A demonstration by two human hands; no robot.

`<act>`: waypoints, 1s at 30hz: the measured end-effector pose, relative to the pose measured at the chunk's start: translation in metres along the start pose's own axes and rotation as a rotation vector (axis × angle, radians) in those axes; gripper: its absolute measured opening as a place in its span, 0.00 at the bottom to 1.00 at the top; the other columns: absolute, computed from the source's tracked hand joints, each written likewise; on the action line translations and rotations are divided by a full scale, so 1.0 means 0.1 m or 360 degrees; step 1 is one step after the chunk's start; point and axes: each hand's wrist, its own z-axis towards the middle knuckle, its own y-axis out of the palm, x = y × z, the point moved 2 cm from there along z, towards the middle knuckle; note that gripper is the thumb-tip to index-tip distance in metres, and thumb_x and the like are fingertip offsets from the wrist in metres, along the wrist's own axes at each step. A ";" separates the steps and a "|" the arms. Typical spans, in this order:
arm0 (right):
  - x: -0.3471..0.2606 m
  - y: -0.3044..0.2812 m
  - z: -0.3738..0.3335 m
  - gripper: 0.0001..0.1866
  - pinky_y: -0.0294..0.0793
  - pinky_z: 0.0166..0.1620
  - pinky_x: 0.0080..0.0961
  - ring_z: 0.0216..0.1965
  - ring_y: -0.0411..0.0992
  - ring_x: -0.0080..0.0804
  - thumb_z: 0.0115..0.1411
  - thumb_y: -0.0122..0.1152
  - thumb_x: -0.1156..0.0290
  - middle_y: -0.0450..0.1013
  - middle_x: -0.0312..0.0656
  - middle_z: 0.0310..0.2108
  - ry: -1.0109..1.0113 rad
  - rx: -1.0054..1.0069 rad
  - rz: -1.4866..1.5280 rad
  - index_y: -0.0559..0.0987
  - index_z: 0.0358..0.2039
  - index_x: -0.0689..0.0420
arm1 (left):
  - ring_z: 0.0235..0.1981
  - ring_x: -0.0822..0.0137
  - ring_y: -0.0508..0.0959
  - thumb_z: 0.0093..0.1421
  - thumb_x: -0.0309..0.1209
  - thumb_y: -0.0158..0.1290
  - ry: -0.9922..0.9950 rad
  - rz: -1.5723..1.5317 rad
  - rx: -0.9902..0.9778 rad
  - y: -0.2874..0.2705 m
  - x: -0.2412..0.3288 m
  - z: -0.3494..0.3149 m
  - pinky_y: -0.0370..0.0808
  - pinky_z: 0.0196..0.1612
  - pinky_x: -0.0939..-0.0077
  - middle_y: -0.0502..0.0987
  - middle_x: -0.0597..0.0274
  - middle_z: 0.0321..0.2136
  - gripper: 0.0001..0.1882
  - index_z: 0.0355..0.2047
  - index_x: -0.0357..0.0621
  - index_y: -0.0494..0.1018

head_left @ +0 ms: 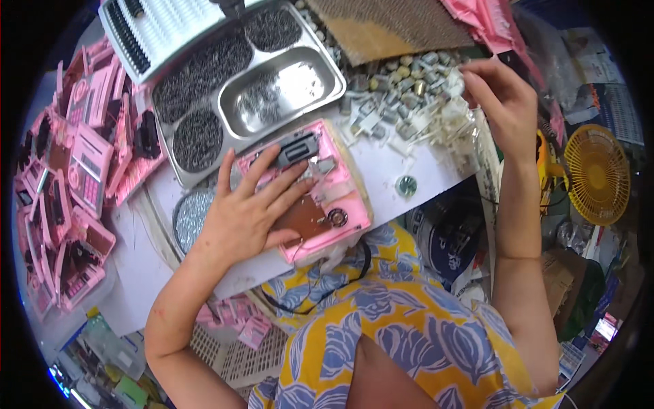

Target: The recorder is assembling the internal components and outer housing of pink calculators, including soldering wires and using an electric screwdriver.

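Note:
My left hand [248,215] lies with its fingers spread over an open pink plastic casing [332,240]. Inside the casing show a dark grey slotted part [298,148], a brown panel [300,221] and a small round black part [337,217]; my fingers cover some of its inside. Up at the right, my right hand [504,102] is raised beside a heap of small metal motors [409,102] and white plastic pieces [453,112]. Its thumb and fingers are bent together in a pinch near the white pieces; what sits between the fingertips is too small to make out.
A metal compartment tray [343,76] of dark screws stands behind the casing, next to a white ribbed rack [170,31]. Many pink casings [92,160] are piled at the left. A round dish [187,221], a small green-topped round item [406,185] and a yellow fan [597,174] are around.

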 end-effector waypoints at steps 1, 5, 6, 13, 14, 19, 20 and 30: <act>0.06 -0.01 -0.15 0.09 0.69 0.31 0.15 0.27 0.71 0.17 0.66 0.63 0.73 0.76 0.33 0.28 0.0040 0.0086 0.0106 0.81 0.41 0.66 | 0.69 0.53 0.60 0.58 0.60 0.52 -0.0018 -0.0120 0.0194 -0.08 0.03 0.00 0.41 0.71 0.37 0.69 0.69 0.64 0.36 0.64 0.62 0.70; 0.53 -0.47 -0.73 0.08 0.71 0.32 0.19 0.25 0.69 0.19 0.67 0.60 0.73 0.75 0.35 0.27 0.0406 0.0544 0.0451 0.81 0.42 0.64 | 0.47 0.63 0.74 0.50 0.36 0.64 -0.0177 -0.0379 0.0879 -0.05 0.35 0.10 0.61 0.55 0.55 0.76 0.67 0.40 0.15 0.39 0.51 0.78; 0.59 -0.60 -0.83 0.08 0.71 0.31 0.20 0.24 0.68 0.18 0.68 0.60 0.72 0.73 0.34 0.26 0.0473 0.0635 0.0589 0.81 0.42 0.64 | 0.46 0.63 0.74 0.49 0.36 0.64 -0.0169 -0.0362 0.0833 -0.06 0.42 0.20 0.62 0.54 0.56 0.76 0.67 0.39 0.14 0.37 0.51 0.78; 0.74 -1.07 -1.23 0.08 0.70 0.29 0.16 0.23 0.67 0.17 0.67 0.61 0.71 0.72 0.33 0.25 0.0590 0.0832 0.0481 0.81 0.43 0.62 | 0.39 0.61 0.72 0.40 0.30 0.65 -0.0176 -0.0067 0.0512 -0.12 0.59 0.67 0.64 0.48 0.58 0.72 0.65 0.31 0.11 0.25 0.51 0.76; 0.85 -1.11 -1.27 0.08 0.71 0.29 0.17 0.23 0.68 0.17 0.66 0.63 0.71 0.72 0.33 0.26 0.0582 0.0833 0.0489 0.81 0.42 0.62 | 0.38 0.62 0.73 0.39 0.30 0.64 -0.0185 -0.0002 0.0496 -0.15 0.63 0.67 0.64 0.47 0.58 0.72 0.65 0.30 0.11 0.25 0.50 0.76; 0.86 -1.06 -1.32 0.29 0.81 0.35 0.26 0.28 0.72 0.22 0.64 0.62 0.74 0.76 0.43 0.40 0.0579 0.1192 0.0734 0.64 0.62 0.65 | 0.36 0.60 0.75 0.45 0.28 0.62 -0.0205 -0.0018 0.0575 -0.06 0.73 0.63 0.67 0.43 0.60 0.77 0.60 0.33 0.08 0.28 0.45 0.77; 0.86 -1.06 -1.33 0.31 0.81 0.35 0.26 0.28 0.73 0.22 0.64 0.63 0.74 0.76 0.43 0.41 0.0622 0.1278 0.0786 0.62 0.64 0.65 | 0.36 0.59 0.76 0.47 0.26 0.62 -0.0212 -0.0089 0.0554 -0.08 0.73 0.62 0.69 0.42 0.61 0.77 0.60 0.34 0.08 0.30 0.44 0.78; 1.46 -1.64 -1.16 0.09 0.74 0.25 0.22 0.20 0.72 0.24 0.59 0.72 0.68 0.74 0.36 0.24 0.0616 0.1703 0.0539 0.79 0.33 0.57 | 0.28 0.53 0.81 0.61 0.27 0.60 -0.0620 -0.1441 0.0536 -0.01 0.51 0.28 0.76 0.31 0.65 0.79 0.52 0.26 0.04 0.32 0.39 0.77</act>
